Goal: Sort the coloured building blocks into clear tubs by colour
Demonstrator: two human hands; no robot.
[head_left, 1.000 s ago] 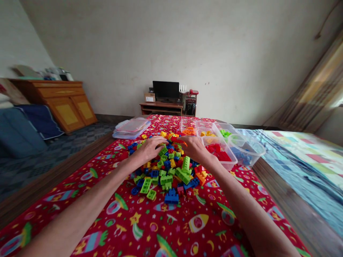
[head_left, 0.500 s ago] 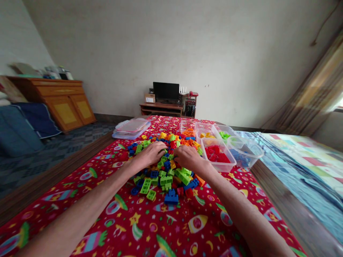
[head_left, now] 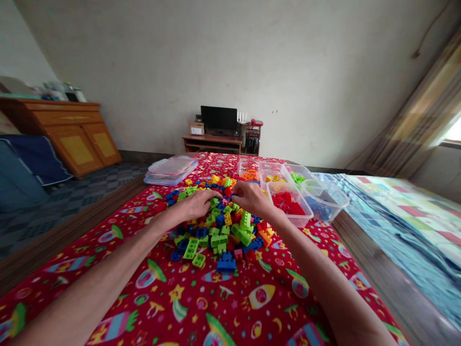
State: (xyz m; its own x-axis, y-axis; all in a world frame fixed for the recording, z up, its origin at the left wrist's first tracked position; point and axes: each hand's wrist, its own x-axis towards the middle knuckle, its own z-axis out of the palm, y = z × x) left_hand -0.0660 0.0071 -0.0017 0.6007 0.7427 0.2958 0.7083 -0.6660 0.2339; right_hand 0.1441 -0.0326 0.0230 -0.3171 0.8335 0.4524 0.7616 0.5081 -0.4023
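Note:
A heap of plastic building blocks (head_left: 220, 226) in green, blue, red, yellow and orange lies on a red patterned cloth (head_left: 223, 307). My left hand (head_left: 196, 204) rests palm down on the heap's far left side, fingers curled among the blocks. My right hand (head_left: 250, 198) is over the heap's far right side, its fingers pinched together near a red block; what they hold is hidden. To the right stand clear tubs: one with red blocks (head_left: 290, 204), one with blue (head_left: 326, 204), others with green (head_left: 300, 175), yellow (head_left: 273, 174) and orange (head_left: 250, 169).
Stacked clear lids (head_left: 169, 169) lie at the cloth's far left. A wooden edge (head_left: 382, 269) and a blue patterned spread (head_left: 414, 230) run along the right. A low desk with a monitor (head_left: 219, 122) stands by the far wall, a wooden cabinet (head_left: 74, 139) at left.
Both hands drew back toward me over the heap, then my right hand moved up and away again. The view shifted slightly left.

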